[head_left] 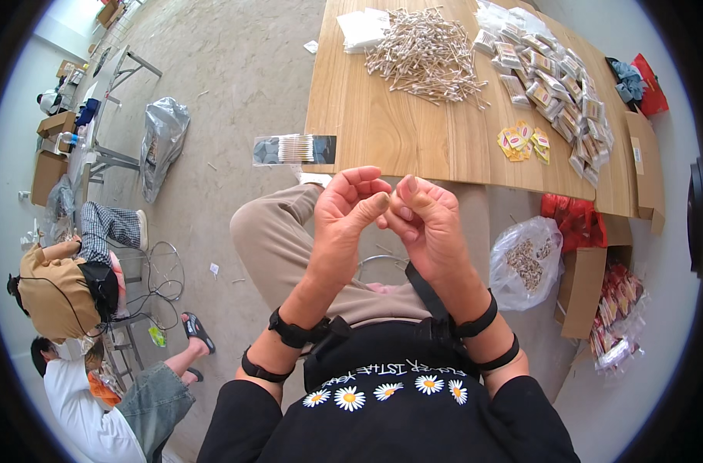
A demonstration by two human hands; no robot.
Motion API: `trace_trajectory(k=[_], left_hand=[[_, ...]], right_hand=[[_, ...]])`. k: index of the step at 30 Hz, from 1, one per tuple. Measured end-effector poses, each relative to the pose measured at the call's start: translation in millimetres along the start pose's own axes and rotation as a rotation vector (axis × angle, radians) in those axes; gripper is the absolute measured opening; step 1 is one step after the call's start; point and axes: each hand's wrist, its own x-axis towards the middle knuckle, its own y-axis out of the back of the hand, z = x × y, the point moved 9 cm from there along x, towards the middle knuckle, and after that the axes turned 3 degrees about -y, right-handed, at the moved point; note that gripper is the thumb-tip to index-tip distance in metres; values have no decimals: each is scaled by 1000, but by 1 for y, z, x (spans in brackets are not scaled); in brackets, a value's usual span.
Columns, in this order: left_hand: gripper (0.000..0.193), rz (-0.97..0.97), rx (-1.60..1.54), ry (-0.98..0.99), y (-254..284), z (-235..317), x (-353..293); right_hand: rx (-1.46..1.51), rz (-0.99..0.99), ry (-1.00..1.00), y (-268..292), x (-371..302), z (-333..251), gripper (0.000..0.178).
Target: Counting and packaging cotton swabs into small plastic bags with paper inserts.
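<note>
Both my hands are raised above my lap at the table's near edge, fingertips close together. My left hand point(347, 212) has curled fingers, its thumb bent in toward them. My right hand point(428, 224) is closed in a pinch, thumb against the fingers. Whatever lies between the fingertips is too small or hidden to make out. Left of my hands, a row of cotton swabs point(296, 148) lies on a dark patterned sheet point(324, 150) at the table's left edge. Farther off is a heap of loose cotton swabs point(428, 58), beside white plastic bags point(363, 31).
Packed swab bags point(552, 85) cover the right of the wooden table point(397, 131), near small yellow cards point(523, 142). Below right stand a clear bag of swabs point(526, 262) and a cardboard box point(581, 293). Two people point(97, 417) sit at left, near a grey plastic sack point(165, 147).
</note>
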Motion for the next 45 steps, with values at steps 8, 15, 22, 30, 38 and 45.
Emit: trace_trajectory(k=[8,15,22,30,38,45], left_hand=[[35,44,186,-80,8,13,1],[34,66,333,-119,9,23,-1],[35,-31,152,19,12,11,3],[37,-123,42,144,8,-2,2],[28,-10,255,81,33,-8,5],[30,-65,677,0,23,-8,7]], right_hand=[[-373,167,65,13,-9,-10,23],[-504,127,112,12,-10,-20,16],[-769,93,254,0,-13,-31,12],[-730,69,146,-2,-14,-26,10],[-1000,185,101,34,-2,-21,11],[-885,104,95,25,1,-14,21]])
